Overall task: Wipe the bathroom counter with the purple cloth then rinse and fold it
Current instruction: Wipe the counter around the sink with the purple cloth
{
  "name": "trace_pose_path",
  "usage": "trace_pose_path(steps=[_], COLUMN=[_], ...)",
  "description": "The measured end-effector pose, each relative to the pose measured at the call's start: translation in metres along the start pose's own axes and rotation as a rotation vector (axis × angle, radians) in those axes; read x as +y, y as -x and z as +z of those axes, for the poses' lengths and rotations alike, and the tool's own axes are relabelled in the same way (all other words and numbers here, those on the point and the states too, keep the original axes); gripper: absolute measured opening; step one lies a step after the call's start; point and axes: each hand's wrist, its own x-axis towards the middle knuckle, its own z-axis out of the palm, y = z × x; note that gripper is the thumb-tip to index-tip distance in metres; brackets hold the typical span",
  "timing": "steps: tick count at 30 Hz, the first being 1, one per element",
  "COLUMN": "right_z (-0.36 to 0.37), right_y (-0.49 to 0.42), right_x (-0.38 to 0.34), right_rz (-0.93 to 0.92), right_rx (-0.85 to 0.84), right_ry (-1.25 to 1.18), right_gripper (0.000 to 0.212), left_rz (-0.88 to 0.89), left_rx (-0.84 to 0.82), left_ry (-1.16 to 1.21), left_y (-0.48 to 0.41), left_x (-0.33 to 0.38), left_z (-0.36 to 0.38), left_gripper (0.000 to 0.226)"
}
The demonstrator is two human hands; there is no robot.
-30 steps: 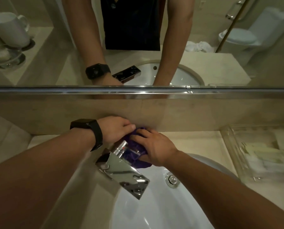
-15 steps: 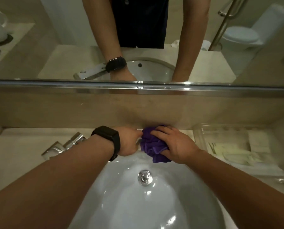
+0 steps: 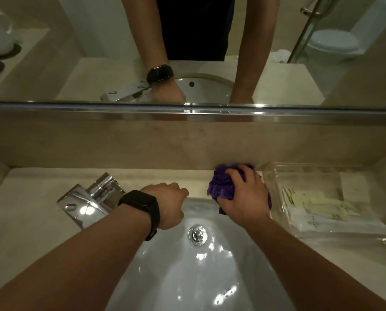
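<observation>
The purple cloth (image 3: 221, 186) is bunched up on the beige counter (image 3: 30, 221) at the back right rim of the white sink (image 3: 187, 277), against the backsplash. My right hand (image 3: 243, 198) grips the cloth from above, covering much of it. My left hand (image 3: 168, 204), with a black watch on the wrist, rests at the sink's back rim with fingers curled under and nothing seen in it. It sits just right of the chrome faucet (image 3: 91, 198), which is swung left over the counter.
A clear plastic tray (image 3: 322, 198) holding packaged amenities stands on the counter right of the cloth. A chrome drain (image 3: 197, 235) sits in the basin. A steel ledge (image 3: 187, 113) runs under the mirror, which reflects my arms, a kettle and a toilet.
My right hand has slid the cloth rightward along the back of the counter toward the tray. My left hand has separated from the cloth and stays near the faucet.
</observation>
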Motion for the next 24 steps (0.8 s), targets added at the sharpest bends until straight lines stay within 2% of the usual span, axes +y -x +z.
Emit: trace_pose_path(steps=[3, 6, 8, 11, 12, 14, 16, 19, 24], right_z=[0.007, 0.019, 0.035, 0.066, 0.072, 0.072, 0.055, 0.027, 0.008], right_y=[0.003, 0.007, -0.001, -0.019, -0.023, -0.023, -0.014, -0.001, 0.018], right_x=[-0.009, -0.037, -0.071, -0.117, -0.124, -0.123, -0.110, -0.077, -0.006], right_rz=[-0.024, -0.127, -0.217, -0.357, -0.372, -0.405, -0.427, -0.271, 0.016], right_rx=[0.055, 0.101, 0.024, -0.207, -0.229, -0.181, -0.087, -0.003, 0.074], right_ry=[-0.033, -0.022, 0.023, 0.200, 0.224, 0.213, 0.132, 0.031, -0.006], right_gripper=[0.068, 0.070, 0.072, 0.088, 0.091, 0.088, 0.081, 0.075, 0.070], left_rz=[0.023, 0.011, -0.048, -0.260, -0.317, -0.340, -0.290, -0.243, -0.249], left_rx=[0.065, 0.127, 0.168, 0.206, 0.226, 0.285, 0.337, 0.348, 0.271], left_ry=[0.098, 0.139, 0.128, 0.092, 0.089, 0.114, 0.133, 0.111, 0.071], left_y=[0.008, 0.016, 0.019, 0.020, 0.021, 0.021, 0.021, 0.021, 0.021], left_x=[0.004, 0.002, 0.002, 0.003, 0.003, 0.005, 0.009, 0.013, 0.014], left_z=[0.009, 0.014, 0.016, 0.019, 0.019, 0.018, 0.018, 0.022, 0.028], left_gripper=[0.063, 0.079, 0.081, 0.076, 0.078, 0.086, 0.088, 0.081, 0.083])
